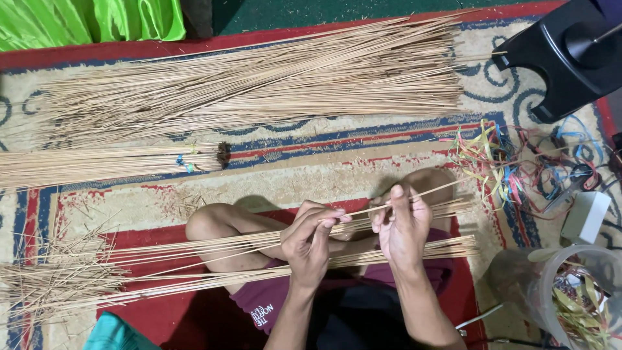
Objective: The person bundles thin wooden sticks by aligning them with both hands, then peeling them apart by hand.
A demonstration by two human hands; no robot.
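Observation:
My left hand (pixel 310 241) and my right hand (pixel 403 227) pinch the same thin pale stick (pixel 427 192), which runs up to the right above my lap. Under my hands a loose bunch of long sticks (pixel 194 249) lies across my crossed legs, spreading out to the left. A second layer of the same sticks (pixel 447 247) ends by my right knee.
A wide pile of long sticks (pixel 259 84) lies across the patterned rug at the back. A tied bundle (pixel 110 163) lies left of centre. Tangled coloured ribbon strips (pixel 512 168) sit at right, near a black stand (pixel 564 55) and a clear jar (pixel 570 295). Green cloth (pixel 91 19) sits top left.

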